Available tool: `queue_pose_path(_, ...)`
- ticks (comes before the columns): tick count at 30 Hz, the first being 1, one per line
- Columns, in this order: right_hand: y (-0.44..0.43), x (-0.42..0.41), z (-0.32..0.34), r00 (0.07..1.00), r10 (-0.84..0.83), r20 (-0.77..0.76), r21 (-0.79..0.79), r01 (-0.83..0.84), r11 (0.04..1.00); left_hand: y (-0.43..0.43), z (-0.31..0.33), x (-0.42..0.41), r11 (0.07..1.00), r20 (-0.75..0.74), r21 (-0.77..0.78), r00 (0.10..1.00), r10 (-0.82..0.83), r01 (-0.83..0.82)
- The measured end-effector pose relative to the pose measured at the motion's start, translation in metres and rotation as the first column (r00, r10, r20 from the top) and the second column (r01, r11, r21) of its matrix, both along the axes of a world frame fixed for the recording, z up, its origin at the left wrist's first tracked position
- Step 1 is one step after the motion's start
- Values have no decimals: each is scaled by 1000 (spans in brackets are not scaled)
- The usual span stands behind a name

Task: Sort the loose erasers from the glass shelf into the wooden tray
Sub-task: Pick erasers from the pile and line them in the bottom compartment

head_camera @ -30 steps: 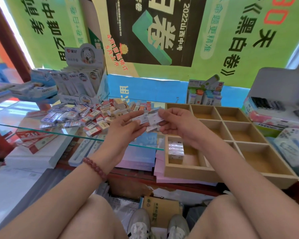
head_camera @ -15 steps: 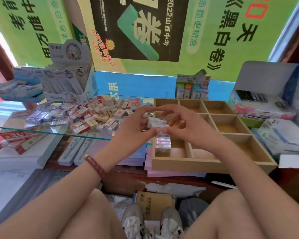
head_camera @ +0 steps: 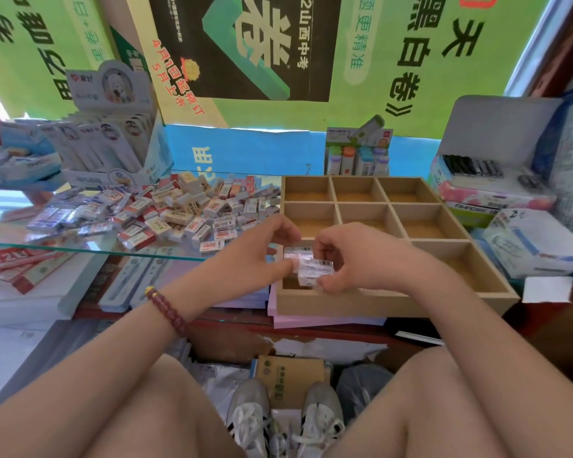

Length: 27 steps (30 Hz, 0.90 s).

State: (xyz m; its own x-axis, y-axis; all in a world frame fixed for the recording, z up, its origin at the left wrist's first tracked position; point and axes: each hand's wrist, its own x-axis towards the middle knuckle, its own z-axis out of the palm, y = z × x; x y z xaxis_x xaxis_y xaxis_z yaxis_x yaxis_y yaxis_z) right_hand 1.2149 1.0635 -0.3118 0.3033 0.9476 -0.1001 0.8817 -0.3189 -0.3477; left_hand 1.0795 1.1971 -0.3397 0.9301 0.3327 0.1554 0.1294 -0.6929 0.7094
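A glossy, rectangular eraser point(head_camera: 314, 270) is pinched by curled fingers of the left hand point(head_camera: 252, 259) and right hand point(head_camera: 364, 259), above the gridded wooden tray's point(head_camera: 394, 304) 7 o'clock compartment. Boxy erasers point(head_camera: 179, 209) are heaped on the glass shelf point(head_camera: 47, 247) at 9 o'clock.

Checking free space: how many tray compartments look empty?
7: back row, three; middle row, three; front right, one. The left hand and right hand cover the rest in front.

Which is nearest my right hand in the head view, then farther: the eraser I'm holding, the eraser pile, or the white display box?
1. eraser, pinched in the right hand.
2. eraser pile, left, on the glass shelf.
3. white display box, far back left.
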Motion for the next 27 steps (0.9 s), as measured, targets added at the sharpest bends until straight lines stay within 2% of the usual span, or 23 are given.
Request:
queue_pose_path(4, 3, 0, -7, 998, 28, 63, -30, -26, 999, 3, 1, -3, 998, 12, -7, 998, 63, -62)
queue_pose_path(10, 6, 1, -8, 994, 4, -109, 2, -4, 1000, 7, 2, -3, 989, 35, -65, 990, 133, -131)
queue_pose_path(13, 2, 7, -3, 997, -49, -63, 23, 50, 998, 9, 2, -4, 988, 21, -52, 989, 148, -146)
queue_pose_path(16, -1, 9, -1, 995, -88, -52, -24, 87, 996, 10, 3, -5, 987, 6, -43, 988, 157, -157)
queue_pose_path(20, 2, 2, -6, 995, -70, -65, -106, 63, 992, 11, 5, -4, 987, -5, -26, 987, 161, -161)
queue_pose_path(24, 7, -4, -9, 999, -48, -24, -86, 46, 995, 11, 5, -3, 986, -21, -19, 986, 168, -169)
queue_pose_path(27, 10, -6, -9, 996, -57, -66, -79, 52, 996, 10, 5, -3, 985, -22, -17, 985, 171, -171)
